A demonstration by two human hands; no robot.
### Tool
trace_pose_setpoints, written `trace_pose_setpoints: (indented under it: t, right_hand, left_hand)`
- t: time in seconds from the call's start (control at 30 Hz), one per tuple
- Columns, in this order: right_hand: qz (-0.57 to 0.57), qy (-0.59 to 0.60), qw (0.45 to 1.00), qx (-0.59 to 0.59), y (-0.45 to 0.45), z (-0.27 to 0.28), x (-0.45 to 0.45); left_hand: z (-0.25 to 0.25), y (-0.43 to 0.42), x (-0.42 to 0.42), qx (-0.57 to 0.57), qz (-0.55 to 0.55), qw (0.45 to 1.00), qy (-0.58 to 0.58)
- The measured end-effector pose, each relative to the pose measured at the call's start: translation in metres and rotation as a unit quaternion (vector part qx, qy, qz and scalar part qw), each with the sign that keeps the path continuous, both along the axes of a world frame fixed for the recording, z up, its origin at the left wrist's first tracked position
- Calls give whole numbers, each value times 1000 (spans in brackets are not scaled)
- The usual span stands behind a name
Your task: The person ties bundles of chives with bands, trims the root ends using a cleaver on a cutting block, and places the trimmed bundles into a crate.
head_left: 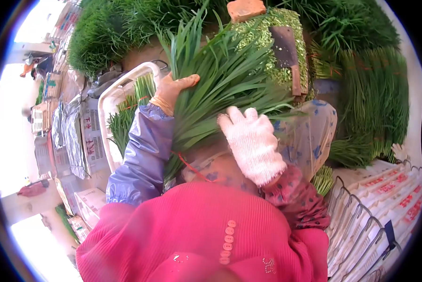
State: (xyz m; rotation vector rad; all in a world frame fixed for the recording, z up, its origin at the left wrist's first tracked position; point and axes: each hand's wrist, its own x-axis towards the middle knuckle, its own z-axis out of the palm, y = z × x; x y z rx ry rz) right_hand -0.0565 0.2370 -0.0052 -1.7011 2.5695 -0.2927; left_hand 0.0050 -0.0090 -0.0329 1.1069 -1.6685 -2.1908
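Observation:
Long green leafy stalks (220, 80) fan out over my lap, their leaves pointing up and to the right. My left hand (172, 91), in a tan glove, grips the left side of this bunch, with the thumb stretched over the leaves. In a white knit glove, my right hand (252, 141) lies at the lower right edge of the leaves, its fingers slightly spread and nothing visible in them. A red tie (192, 167) hangs below the bunch. Patterned plastic (309, 131) covers my knees.
A cleaver (286, 54) rests on a board strewn with green clippings (269, 77), beside an orange brick (246, 9). At left is a white basket (105, 113) holding tied bundles. More bundles (373, 94) stand at right, above a wire rack (361, 211). Boxes (93, 136) line the left.

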Motion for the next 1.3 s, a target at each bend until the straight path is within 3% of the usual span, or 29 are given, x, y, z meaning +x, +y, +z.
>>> trace_pose_setpoints:
  t: [0.07,0.17,0.3,0.47,0.53,0.6,0.63,0.7,0.73,0.8,0.87,1.03,1.3]
  right_hand:
    - [2,15,1000,9,0,17,-1]
    - [95,66,967,-227,-11,20,-5]
    - [74,36,991,-108,-26,-29,-5]
    - [83,13,981,-174,-15,-25,0]
    - [99,-126,971,-178,-10,-14,-6]
    - [60,-154,957,-237,-11,-12,-12]
    - [-36,-290,912,-288,-12,-15,-16]
    - [-167,-382,824,-383,-24,-31,-29]
    - [-193,-435,802,-361,-26,-27,-40]
    - [-204,-322,887,-262,-27,-27,-62]
    - [-214,-281,911,-213,-27,-22,-74]
    - [-199,-352,905,-128,-26,-37,-86]
    - [-188,-328,920,-101,-28,-15,-80]
  left_hand:
    - [3,3,-2,-3,0,1000,1]
    - [4,7,-3,18,-14,1000,10]
    - [6,12,0,-31,7,999,34]
    - [0,4,7,-44,27,998,27]
    - [0,2,7,-19,22,999,36]
    - [1,4,6,-14,21,999,26]
    - [3,7,6,-10,29,999,37]
    - [6,11,5,-4,36,998,48]
    - [7,11,5,-15,22,999,38]
    - [8,12,5,-26,6,999,26]
    - [9,14,5,-26,-7,999,26]
    - [4,15,6,-31,-3,999,33]
    - [8,17,4,-22,-13,1000,13]
